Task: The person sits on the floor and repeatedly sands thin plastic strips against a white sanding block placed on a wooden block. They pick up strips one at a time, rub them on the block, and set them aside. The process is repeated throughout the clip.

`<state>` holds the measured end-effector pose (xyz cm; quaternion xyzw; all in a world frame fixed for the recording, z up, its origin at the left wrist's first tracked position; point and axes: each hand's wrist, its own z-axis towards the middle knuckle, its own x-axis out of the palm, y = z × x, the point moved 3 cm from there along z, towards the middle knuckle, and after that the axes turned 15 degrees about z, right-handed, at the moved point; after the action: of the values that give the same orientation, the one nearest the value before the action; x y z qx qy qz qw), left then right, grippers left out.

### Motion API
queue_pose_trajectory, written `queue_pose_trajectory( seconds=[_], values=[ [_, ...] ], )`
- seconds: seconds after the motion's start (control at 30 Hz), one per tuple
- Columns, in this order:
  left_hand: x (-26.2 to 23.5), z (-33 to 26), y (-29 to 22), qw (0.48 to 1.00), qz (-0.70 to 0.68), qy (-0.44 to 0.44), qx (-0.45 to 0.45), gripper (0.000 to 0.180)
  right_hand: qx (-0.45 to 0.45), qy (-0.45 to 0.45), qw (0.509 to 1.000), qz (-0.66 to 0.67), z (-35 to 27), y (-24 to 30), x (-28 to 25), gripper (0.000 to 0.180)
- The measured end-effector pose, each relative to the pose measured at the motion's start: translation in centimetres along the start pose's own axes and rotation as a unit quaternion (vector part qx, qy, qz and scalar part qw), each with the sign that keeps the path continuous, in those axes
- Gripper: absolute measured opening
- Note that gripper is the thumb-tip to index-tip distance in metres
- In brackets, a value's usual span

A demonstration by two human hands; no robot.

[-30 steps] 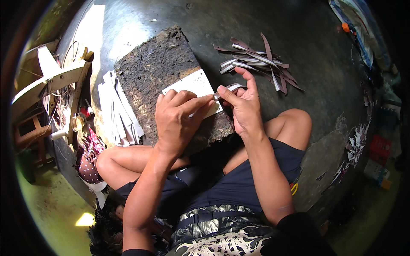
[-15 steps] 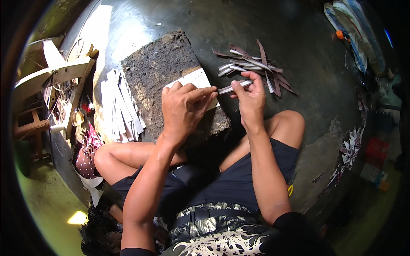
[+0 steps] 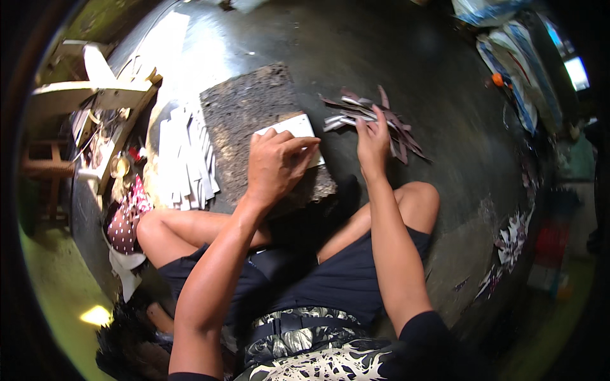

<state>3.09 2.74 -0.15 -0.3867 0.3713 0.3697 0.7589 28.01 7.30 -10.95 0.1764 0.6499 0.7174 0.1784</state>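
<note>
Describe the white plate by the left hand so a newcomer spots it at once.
Start from the dark, rough slab in front of the folded legs. On its right side lies a flat white plate, partly hidden by the left hand. Unlike the narrow white strips bunched off the slab's left edge, it is one broad, straight-edged piece.

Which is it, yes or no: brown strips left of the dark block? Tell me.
No: the brown strips lie right of the dark block.

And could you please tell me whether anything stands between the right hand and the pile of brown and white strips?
Nothing visible does. The right hand overlaps part of the pile of strips in this view; whether it touches them, I cannot tell.
</note>
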Motion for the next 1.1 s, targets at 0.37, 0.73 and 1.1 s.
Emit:
queue_pose_trajectory(
  seconds=[0.37, 0.73, 1.1],
  values=[
    [-0.8, -1.6, 2.8, 0.914, -0.343, 0.029, -0.216, 0.024, 0.118, 0.277, 0.953, 0.037, -9.2, 6.0, 4.3, 0.044],
    [-22.4, -19.0, 11.1, 0.942, 0.170, 0.110, -0.268, 0.032, 0.032, 0.278, 0.960, -0.015, -8.3, 6.1, 4.1, 0.051],
    [-33.3, -14.2, 14.1, 0.855, -0.238, 0.223, -0.404, 0.049, 0.109, 0.434, 0.886, -0.122, -2.2, 6.4, 2.0, 0.063]
  ],
)
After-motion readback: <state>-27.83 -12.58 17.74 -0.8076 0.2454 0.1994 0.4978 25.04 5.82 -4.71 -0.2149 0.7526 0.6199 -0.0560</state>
